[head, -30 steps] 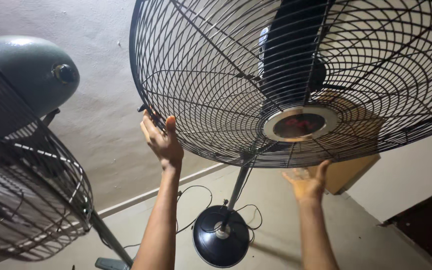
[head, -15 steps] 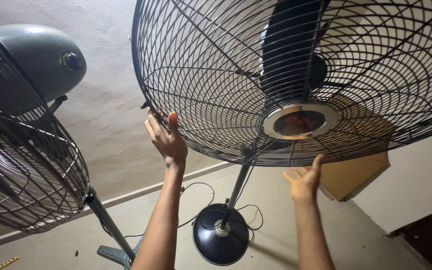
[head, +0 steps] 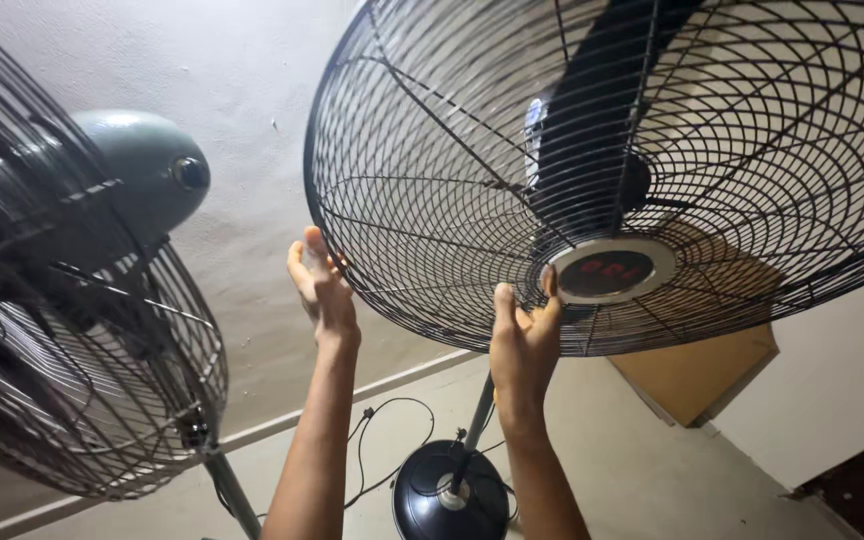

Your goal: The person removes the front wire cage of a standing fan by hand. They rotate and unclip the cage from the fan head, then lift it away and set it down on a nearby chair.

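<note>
Two pedestal fans on a pale floor (head: pixel 642 470) against a rough plastered wall (head: pixel 242 90). Item one: large fan with black wire guard (head: pixel 422 190), tilted face-down toward the camera, filling the upper right of view; enclosed within the guard, one dark blade (head: pixel 592 110) visible and a round hub plate (head: pixel 607 270) with silver ring and red marking at centre. One slim pole (head: pixel 479 415) runs down from the guard to one round black base (head: pixel 450 495) at the bottom edge of the floor area, with a black cord (head: pixel 382 440) looped beside it. Item two: second fan at left, grey-green motor housing (head: pixel 142 175) behind its own wire cage (head: pixel 72 350), stand (head: pixel 232 490) partly cut off by the lower edge. One tan board or box (head: pixel 702 365) sits by the right-hand wall, seen behind the large guard. Hands: two, both raised from below. Left hand (head: pixel 320 285) at the lower left rim of the black guard, fingers extended and close together, tips touching the rim wires, not curled round them. Right hand (head: pixel 524 335) at the lower rim just left of the hub plate, fingers loosely spread and upright, fingertips against the guard wires; a firm grasp cannot be made out.
</note>
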